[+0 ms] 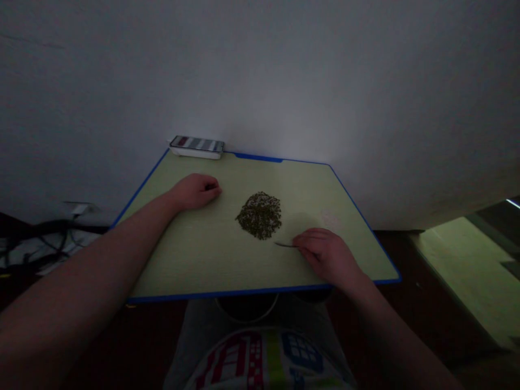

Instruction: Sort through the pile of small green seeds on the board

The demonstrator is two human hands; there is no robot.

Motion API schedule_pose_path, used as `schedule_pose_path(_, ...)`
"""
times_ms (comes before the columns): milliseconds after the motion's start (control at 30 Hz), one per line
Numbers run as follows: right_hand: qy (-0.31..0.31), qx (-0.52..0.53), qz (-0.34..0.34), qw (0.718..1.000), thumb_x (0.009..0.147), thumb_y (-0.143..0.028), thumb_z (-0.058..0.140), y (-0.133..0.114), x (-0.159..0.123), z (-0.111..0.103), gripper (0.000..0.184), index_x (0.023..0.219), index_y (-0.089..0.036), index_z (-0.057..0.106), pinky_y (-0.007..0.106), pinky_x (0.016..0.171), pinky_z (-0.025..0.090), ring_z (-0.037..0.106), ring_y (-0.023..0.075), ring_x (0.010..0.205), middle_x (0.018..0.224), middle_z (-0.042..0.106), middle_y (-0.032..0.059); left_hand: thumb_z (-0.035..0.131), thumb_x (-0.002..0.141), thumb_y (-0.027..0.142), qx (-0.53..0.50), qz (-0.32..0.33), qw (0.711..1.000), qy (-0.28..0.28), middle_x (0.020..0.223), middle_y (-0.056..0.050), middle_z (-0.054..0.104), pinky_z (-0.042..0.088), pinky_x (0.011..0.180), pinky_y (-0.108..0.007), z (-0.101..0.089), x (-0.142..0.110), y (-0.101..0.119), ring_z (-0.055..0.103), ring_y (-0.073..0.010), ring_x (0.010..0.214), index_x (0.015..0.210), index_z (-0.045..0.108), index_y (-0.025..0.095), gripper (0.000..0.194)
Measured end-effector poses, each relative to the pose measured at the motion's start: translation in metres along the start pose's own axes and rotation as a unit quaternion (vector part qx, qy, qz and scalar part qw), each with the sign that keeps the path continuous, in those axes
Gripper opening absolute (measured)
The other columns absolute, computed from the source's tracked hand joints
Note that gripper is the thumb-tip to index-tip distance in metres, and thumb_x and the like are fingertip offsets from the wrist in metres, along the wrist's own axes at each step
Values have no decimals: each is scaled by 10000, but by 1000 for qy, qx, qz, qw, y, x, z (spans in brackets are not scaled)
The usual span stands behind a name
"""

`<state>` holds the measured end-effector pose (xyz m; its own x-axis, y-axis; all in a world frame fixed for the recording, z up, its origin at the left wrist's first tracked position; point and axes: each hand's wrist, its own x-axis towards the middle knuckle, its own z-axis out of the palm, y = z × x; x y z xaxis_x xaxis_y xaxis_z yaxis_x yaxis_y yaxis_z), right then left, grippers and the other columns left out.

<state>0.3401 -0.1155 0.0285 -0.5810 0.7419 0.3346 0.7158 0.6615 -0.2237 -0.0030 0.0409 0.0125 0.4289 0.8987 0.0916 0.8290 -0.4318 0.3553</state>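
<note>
A small pile of dark green grains (259, 215) lies in the middle of a pale green table with a blue rim (260, 293). My left hand (197, 190) rests on the table to the left of the pile, fingers curled in, nothing visible in them. Just right of and below the pile, my right hand (327, 253) is closed on a thin metal tool (283, 245). The tool's tip points left toward the pile, a little short of it.
A phone on a white block (197, 146) lies at the table's far left corner against the white wall. Cables (36, 238) lie on the floor to the left. Another pale green surface (467, 271) stands to the right. A white bowl rim (247, 309) shows under the table's near edge.
</note>
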Motion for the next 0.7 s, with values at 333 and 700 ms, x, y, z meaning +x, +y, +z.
schedule_pose_path(333,3,-124,-11,992,832,-112,549,-62,-13,28,226,1015,-120,680,332,692,505,585,211,757,847,696,87,421,794,473,0,-5,1000,-5,649,-28,606,344,567,-269,-1,-1,2,510,-151,591,806,656,161,390)
schedule_pose_path(700,-94,-185,90,974,831,-95,564,-69,4,36,302,1122,-115,642,341,754,508,581,235,866,985,677,128,431,800,459,1,-2,1000,-5,665,-31,621,363,580,-268,-1,-1,2,531,-155,613,796,648,163,367)
